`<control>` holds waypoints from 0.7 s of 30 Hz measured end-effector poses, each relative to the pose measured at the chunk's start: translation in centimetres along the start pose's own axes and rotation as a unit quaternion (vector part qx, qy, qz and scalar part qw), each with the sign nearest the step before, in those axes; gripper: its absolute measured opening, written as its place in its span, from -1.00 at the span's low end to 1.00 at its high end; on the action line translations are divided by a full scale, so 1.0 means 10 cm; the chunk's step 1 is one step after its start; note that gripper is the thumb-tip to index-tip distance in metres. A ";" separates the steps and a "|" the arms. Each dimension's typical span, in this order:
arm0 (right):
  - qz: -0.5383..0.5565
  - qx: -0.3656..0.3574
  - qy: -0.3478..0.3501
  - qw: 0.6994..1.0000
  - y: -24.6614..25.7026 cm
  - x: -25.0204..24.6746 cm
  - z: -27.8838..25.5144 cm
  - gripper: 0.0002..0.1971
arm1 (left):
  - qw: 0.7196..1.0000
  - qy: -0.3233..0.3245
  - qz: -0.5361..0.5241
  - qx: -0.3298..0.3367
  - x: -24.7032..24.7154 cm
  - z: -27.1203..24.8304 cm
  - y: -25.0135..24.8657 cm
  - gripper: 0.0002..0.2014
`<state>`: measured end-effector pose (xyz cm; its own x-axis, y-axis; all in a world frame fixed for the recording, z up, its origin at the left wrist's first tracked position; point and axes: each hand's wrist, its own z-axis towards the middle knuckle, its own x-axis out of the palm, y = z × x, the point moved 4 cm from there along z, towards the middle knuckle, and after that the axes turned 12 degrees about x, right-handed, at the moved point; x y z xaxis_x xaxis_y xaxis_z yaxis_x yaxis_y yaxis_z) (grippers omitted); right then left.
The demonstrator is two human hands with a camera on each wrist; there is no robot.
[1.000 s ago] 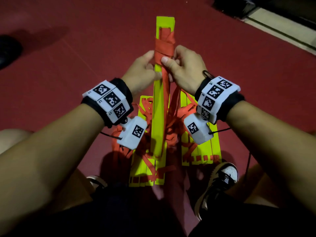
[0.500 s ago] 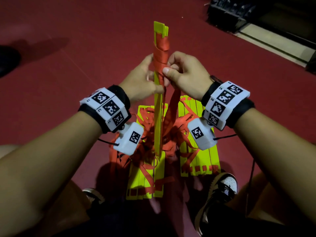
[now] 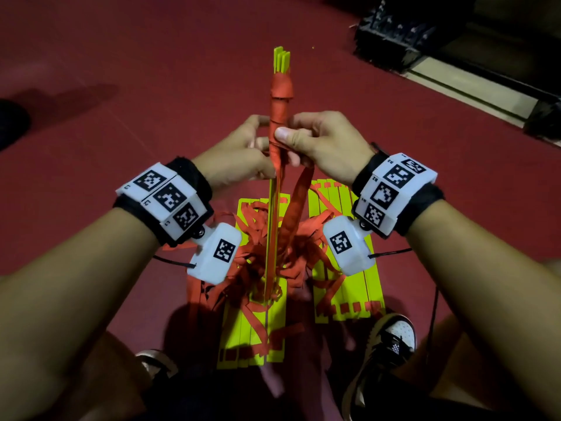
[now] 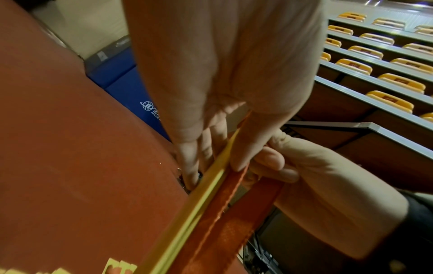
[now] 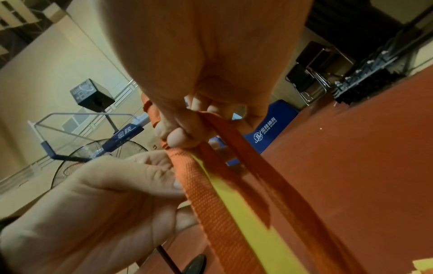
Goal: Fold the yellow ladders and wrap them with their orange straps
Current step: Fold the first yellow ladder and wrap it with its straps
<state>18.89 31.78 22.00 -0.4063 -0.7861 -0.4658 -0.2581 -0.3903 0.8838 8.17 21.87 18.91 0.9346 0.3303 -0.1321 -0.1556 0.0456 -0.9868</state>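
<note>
R thumb [image 3: 283, 134] is pressed flat on the orange strap [image 3: 280, 117] where it winds round the folded yellow ladder [image 3: 273, 226], w/ the other R fingers curled behind the bundle, so the right hand [image 3: 321, 144] is clamped on strap + ladder together. Right wrist view: thumb and forefinger tips pinch the strap at the edge of the wrap; a loose length of strap runs from that grip back down twd the floor. Left hand [image 3: 239, 153] is on the opposite side of the bundle, fingers curled round its edge, thumb against the yellow slats just below the wrap; left wrist view shows those fingers either side of the thin yellow edge. Ladder is held edge-on between both hands, tilted up and away from the person, its top end [image 3: 281, 60] sticking out bare above the wound strap, lower end resting on the pile below. Pile: two more flat yellow ladder stacks [image 3: 346, 250] on the red floor [image 3: 121, 71], side by side, a tangle of loose orange straps [image 3: 258, 259] lying over them. White tagged wrist units [image 3: 165, 202] on both forearms. Person's shoes [image 3: 391, 338] near the stacks' near ends. Dark rack [image 3: 391, 31] far R.
</note>
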 end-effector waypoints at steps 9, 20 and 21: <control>-0.006 0.010 -0.096 0.995 -0.11 -0.03 0.07 -0.53 | 0.995 -0.009 0.057 0.079 0.17 0.01 0.03 -0.44; -0.115 0.002 -0.156 0.981 -0.10 -0.05 0.09 -0.69 | 0.993 -0.082 0.061 0.067 0.14 -0.03 0.04 -0.54; -0.132 -0.004 -0.168 0.977 -0.09 -0.06 0.07 -0.70 | 0.992 -0.084 0.064 0.068 0.15 -0.03 0.02 -0.52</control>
<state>18.72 32.90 21.49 -0.5919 -0.4567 -0.6642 -0.3862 -0.5626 0.7310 9.68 22.08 18.43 0.8392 0.4941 -0.2270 -0.3222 0.1157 -0.9396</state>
